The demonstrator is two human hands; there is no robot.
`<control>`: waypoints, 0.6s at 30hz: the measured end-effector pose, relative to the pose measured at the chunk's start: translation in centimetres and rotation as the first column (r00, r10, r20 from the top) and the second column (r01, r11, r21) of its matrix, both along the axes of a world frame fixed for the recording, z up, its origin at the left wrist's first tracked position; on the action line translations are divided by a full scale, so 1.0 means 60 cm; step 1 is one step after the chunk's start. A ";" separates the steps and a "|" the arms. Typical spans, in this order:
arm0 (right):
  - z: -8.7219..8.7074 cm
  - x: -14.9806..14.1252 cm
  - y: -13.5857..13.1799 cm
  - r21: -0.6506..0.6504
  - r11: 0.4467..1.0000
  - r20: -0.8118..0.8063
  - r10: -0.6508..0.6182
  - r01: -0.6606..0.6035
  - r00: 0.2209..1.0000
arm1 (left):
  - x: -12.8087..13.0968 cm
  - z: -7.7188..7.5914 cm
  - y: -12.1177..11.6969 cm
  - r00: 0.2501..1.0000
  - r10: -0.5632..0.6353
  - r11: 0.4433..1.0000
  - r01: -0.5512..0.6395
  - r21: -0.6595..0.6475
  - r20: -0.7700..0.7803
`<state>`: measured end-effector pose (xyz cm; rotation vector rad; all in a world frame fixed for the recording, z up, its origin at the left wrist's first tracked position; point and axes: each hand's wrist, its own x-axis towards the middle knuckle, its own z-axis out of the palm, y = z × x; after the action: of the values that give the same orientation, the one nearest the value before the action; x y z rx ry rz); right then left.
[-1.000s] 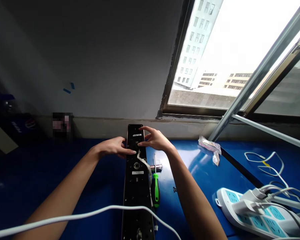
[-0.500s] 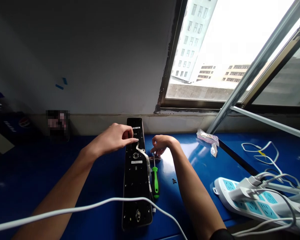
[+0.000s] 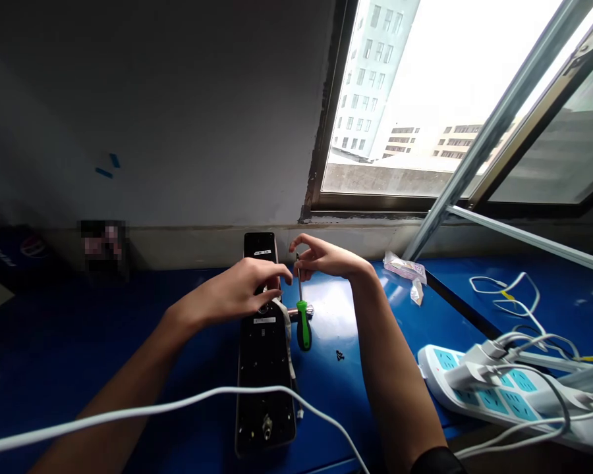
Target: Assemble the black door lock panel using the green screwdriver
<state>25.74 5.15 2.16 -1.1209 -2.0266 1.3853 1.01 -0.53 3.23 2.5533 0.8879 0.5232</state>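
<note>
A long black panel [image 3: 264, 355], like a door lock's body, lies lengthwise before me, with white labels, small holes and a metal fitting [image 3: 267, 426] at its near end. My left hand [image 3: 250, 286] is over its upper part, thumb and fingers apart beside a whitish wrapped cable [image 3: 287, 329] that runs down the panel's right edge. To the right, my right hand [image 3: 321, 258] grips a screwdriver [image 3: 304, 326] by its thin shaft, the green and black handle hanging downward. Behind the screwdriver, a metal cylinder [image 3: 310, 311] shows in part.
Small dark screws [image 3: 340, 355] lie on the blue tabletop [image 3: 326, 395]. A white power strip [image 3: 504, 395] with plugs and cables is at right, near a metal strut [image 3: 494, 131]. A white cord [image 3: 178, 408] crosses the foreground. A plastic packet [image 3: 405, 268] sits below the window.
My right hand has lifted the screwdriver's shaft, and its handle has moved up off its earlier place beside the panel. My left hand has shifted right and its thumb and fingers have parted.
</note>
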 end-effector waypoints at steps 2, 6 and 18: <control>0.012 0.004 -0.008 0.053 0.998 -0.117 0.036 -0.030 0.992 | 0.009 -0.007 -0.005 0.998 -0.031 0.999 0.033 0.037 -0.052; 0.027 -0.001 -0.022 0.101 0.993 -0.294 0.085 -0.057 0.952 | 0.024 -0.021 -0.010 0.992 -0.023 0.986 0.043 0.160 -0.126; 0.071 -0.006 -0.070 0.126 0.992 0.126 -0.017 0.001 0.992 | 0.014 -0.002 -0.014 0.938 0.338 0.822 -0.257 0.509 -0.072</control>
<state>25.40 0.94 6.39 -1.1883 -2.1618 1.1908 1.87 -1.36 3.14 2.9594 1.3839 0.7251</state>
